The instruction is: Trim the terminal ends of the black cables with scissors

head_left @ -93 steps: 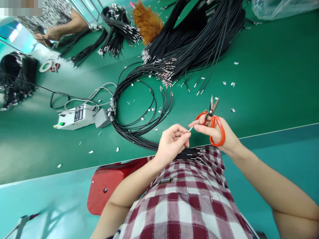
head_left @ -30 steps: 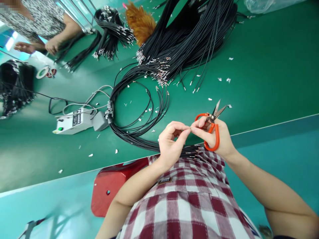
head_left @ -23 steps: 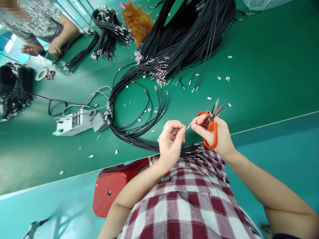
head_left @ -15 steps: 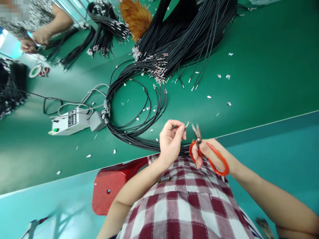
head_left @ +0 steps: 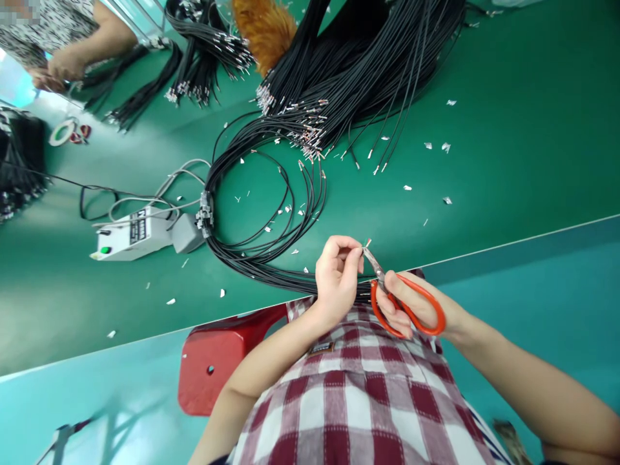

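Between the thumb and fingers of my left hand (head_left: 338, 274) a cable end is pinched, its thin coloured wires (head_left: 368, 243) sticking out past the fingertips. My right hand (head_left: 404, 300) grips red-handled scissors (head_left: 378, 271), whose blades look closed together and reach the wires right by my left fingertips. Below and behind my left hand runs a coiled bundle of black cables (head_left: 261, 268), lying along the table's near edge. Grey connectors (head_left: 205, 214) gather at the left side of that coil.
A large heap of black cables (head_left: 382, 71) lies at the back, beside a brown fluffy thing (head_left: 265, 32). A white box with a green button (head_left: 130, 236) stands left. White scraps dot the green table (head_left: 508, 148). A co-worker's hands (head_left: 61, 70) work at upper left. A red stool (head_left: 210, 371) is below.
The scissors have moved left onto the wires at my left fingertips, and their blades have gone from spread to closed. My left hand has shifted slightly right.
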### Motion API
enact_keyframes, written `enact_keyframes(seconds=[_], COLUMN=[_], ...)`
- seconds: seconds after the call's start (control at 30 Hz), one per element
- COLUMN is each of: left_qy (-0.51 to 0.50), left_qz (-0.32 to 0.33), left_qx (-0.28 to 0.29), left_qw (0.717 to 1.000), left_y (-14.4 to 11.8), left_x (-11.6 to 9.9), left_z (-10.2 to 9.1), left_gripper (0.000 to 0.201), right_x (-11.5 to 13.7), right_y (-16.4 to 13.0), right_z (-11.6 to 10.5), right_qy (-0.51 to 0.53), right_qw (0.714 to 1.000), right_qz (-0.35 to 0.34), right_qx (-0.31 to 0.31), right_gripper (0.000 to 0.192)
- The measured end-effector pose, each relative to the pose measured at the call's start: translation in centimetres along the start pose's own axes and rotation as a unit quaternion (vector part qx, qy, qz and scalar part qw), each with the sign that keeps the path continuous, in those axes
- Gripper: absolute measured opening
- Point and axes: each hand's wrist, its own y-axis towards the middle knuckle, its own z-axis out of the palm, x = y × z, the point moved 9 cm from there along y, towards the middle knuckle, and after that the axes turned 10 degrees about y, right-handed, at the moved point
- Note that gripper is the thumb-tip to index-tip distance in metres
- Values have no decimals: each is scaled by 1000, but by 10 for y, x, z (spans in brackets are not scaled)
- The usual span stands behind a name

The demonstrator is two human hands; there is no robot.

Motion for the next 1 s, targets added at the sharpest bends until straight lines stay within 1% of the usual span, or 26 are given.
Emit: enact_keyframes(seconds=[0.07,0.17,0.23,0.33,0.43,0.53,0.63,0.73,1.0], left_qy=[5,22,43,65,54,36,47,56,31], left_qz=[28,72,95,111,109,92,82,80,70], left_qx=[-3,-13,-22,-29,-26,-19,-11,-11,-13], left_qw=[1000,997,994,991,992,995,995,995,997], left_y=[-1,-3,-4,-5,-4,-1,0,0,0], left_x=[-1,-3,-3,-4,-6,-9,-9,-7,-8], left_z=[0,-1,-3,-4,-4,-3,-1,0,1], left_gripper=[12,10,11,10,7,8,10,13,16], right_x=[-1,1,3,7,8,5,1,-2,3], right_y=[-1,-2,-2,-1,-2,-3,-5,-5,-5], right_z=[0,-1,-3,-6,-7,-6,-6,-9,-8], right_qy=[21,19,1,-29,-37,-30,-25,-34,-55], right_qw=[1000,1000,1000,999,999,1000,1000,999,998], right_qz=[11,17,7,-19,-27,-9,13,21,21], right_qx=[12,14,10,2,-3,4,7,1,0], right_gripper=[59,58,58,58,58,59,60,60,61])
